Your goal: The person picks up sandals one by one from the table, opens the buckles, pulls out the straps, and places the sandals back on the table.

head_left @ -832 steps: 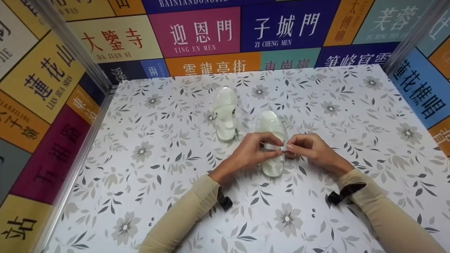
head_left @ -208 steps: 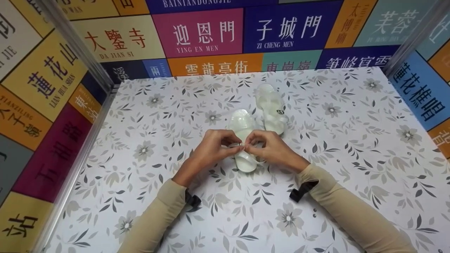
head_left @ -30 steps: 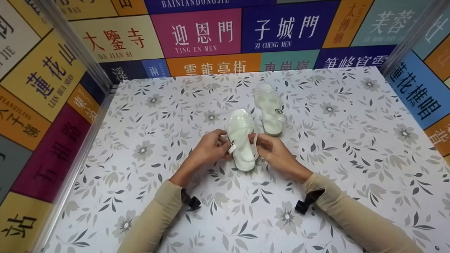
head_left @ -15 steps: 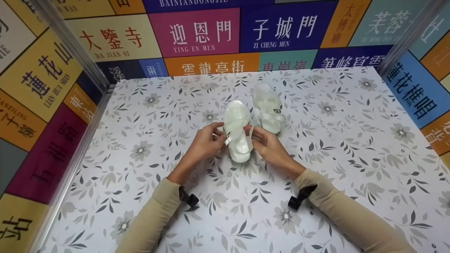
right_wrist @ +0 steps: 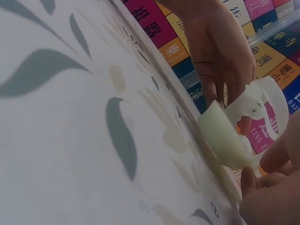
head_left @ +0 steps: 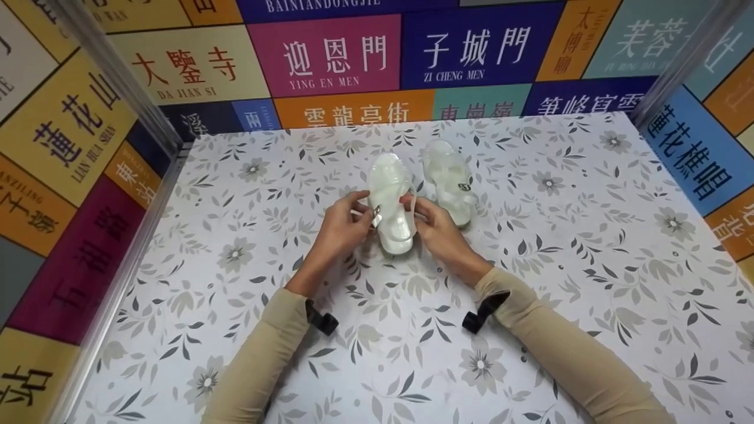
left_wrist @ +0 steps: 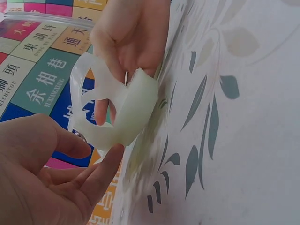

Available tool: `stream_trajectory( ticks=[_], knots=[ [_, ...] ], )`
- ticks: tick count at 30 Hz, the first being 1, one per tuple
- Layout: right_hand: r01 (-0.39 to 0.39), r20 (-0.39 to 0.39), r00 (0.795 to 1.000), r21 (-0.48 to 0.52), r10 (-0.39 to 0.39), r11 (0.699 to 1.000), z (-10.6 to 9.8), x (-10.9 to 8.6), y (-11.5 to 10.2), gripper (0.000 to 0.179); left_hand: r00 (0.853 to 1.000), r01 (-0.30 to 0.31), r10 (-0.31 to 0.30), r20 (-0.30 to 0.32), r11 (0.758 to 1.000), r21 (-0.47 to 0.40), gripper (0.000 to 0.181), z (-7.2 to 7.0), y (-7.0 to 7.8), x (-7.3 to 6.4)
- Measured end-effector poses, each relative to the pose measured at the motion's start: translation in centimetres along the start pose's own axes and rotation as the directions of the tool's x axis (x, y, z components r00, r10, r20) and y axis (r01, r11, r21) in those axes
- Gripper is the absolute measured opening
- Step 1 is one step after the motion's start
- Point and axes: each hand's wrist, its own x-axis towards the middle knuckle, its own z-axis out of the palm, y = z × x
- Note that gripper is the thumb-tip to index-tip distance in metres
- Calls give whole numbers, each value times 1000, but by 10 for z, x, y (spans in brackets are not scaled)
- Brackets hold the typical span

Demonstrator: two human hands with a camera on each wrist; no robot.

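Note:
A pale, translucent white sandal (head_left: 393, 203) is held by its two sides between my hands, toe pointing away from me. My left hand (head_left: 344, 222) grips the left edge beside the small buckle (head_left: 377, 213). On the opposite side my right hand (head_left: 439, 228) holds the edge, fingers by the thin ankle strap (head_left: 412, 209). In the left wrist view the sandal's heel (left_wrist: 136, 110) faces the camera, its strap standing up in a loop. The matching sandal (head_left: 449, 179) lies just to the right, with a dark buckle on its right side.
A table (head_left: 518, 353) with a grey leaf-and-flower cover lies under everything. Panels of coloured sign tiles (head_left: 330, 56) stand along its back and sides. Black straps (head_left: 323, 321) sit at both wrists.
Both hands have carried the held sandal away from me and slightly left, so it now sits nearly level with the other one. Earlier, the fingers were pinched together at a strap.

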Motion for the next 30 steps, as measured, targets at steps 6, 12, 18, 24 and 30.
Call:
stream_trajectory(
  ticks=[6,12,18,24,30],
  knots=[
    [4,-24,1000,-11,-4,1000,0,11,1,53,999,-28,31,-39,997,71,46,4,-2,11],
    [2,-43,999,3,-2,1000,3,23,2,48,993,-62,77,-93,985,159,45,6,-3,23],
    [1,-70,998,-15,-2,1000,3,34,3,50,985,-81,104,-138,983,165,42,9,-6,36],
    [-11,-66,998,-32,8,999,-1,39,7,54,990,-23,38,-133,994,109,37,11,-13,41],
    [-43,-46,998,-40,41,998,-5,37,7,63,995,8,2,-104,995,97,31,9,-16,39]
  ],
)
